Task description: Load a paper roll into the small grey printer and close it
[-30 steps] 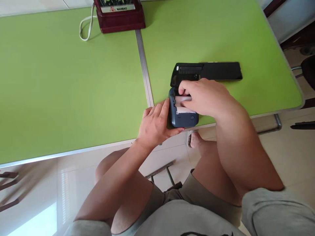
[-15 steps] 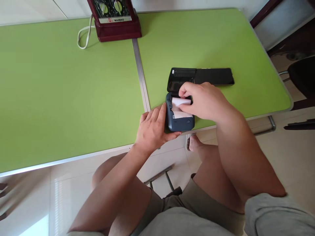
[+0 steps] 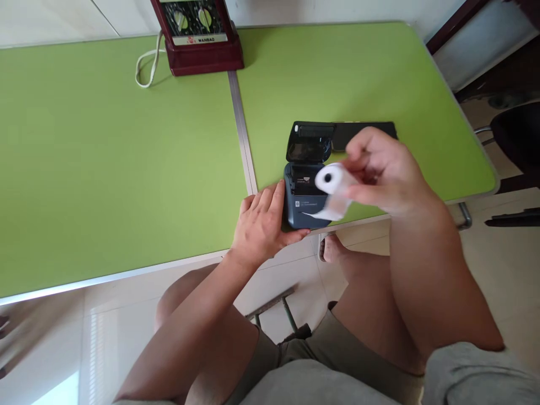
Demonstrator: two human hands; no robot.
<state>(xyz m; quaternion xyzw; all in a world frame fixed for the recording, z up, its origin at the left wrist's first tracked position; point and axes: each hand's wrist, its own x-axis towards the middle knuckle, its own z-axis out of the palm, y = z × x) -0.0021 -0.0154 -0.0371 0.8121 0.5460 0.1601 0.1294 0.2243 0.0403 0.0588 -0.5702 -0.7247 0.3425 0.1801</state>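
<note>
The paper roll [image 3: 338,180] is white, with a dark hole through its core facing left and a loose strip trailing from its underside; its edges are slightly blurred. The right hand [image 3: 382,171] grips the roll between thumb and fingers, holding it above the right side of a dark blue device [image 3: 306,216]. The device rests on the green tabletop [image 3: 126,157], its glossy black lid [image 3: 310,143] raised and its compartment showing. The left hand [image 3: 260,222] is spread open against it, fingers along the left side and thumb at the near edge, well apart from the roll.
</note>
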